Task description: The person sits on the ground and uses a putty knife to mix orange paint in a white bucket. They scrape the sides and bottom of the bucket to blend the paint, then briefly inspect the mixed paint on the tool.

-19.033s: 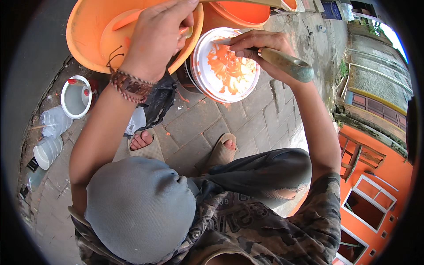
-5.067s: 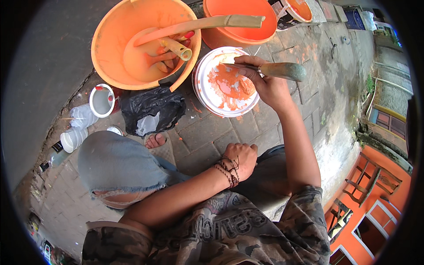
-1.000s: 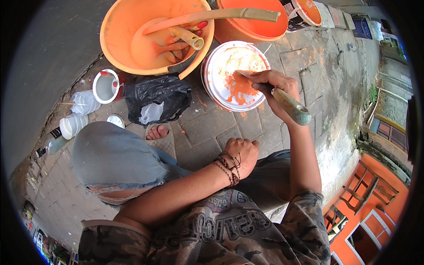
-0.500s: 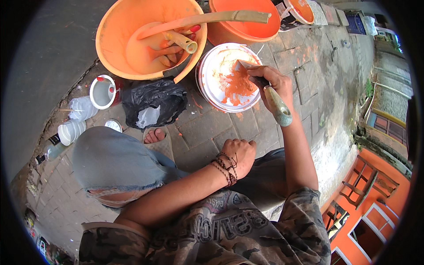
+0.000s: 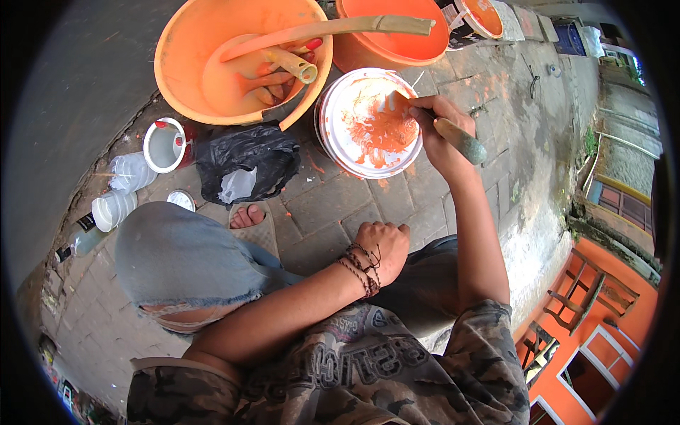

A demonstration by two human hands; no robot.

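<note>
My right hand (image 5: 445, 131) is closed round a putty knife (image 5: 460, 142) with a pale, worn handle pointing back to the right. The blade, partly hidden by my fingers and smeared orange, is over the right part of a white bucket lid (image 5: 343, 145). Thick orange paste (image 5: 379, 134) is spread across the middle and right of that lid, which lies on top of a bucket. My left hand (image 5: 386, 249), curled into a loose fist with a braided bracelet at the wrist, rests by my right knee. Nothing shows in it.
A big orange basin (image 5: 177, 78) holds sticks, bamboo and orange liquid. Behind the lid stands another orange tub (image 5: 418, 53), with a paint bucket (image 5: 464, 25) farther right. Left lie a black plastic bag (image 5: 248, 159), a white-rimmed can (image 5: 150, 152), plastic cups (image 5: 113, 211) and a bottle (image 5: 86, 239).
My right hand has turned, swinging the putty knife's handle to the right and up. The blade has shifted slightly right over the lid, and the paste is spread differently. My left hand stays put.
</note>
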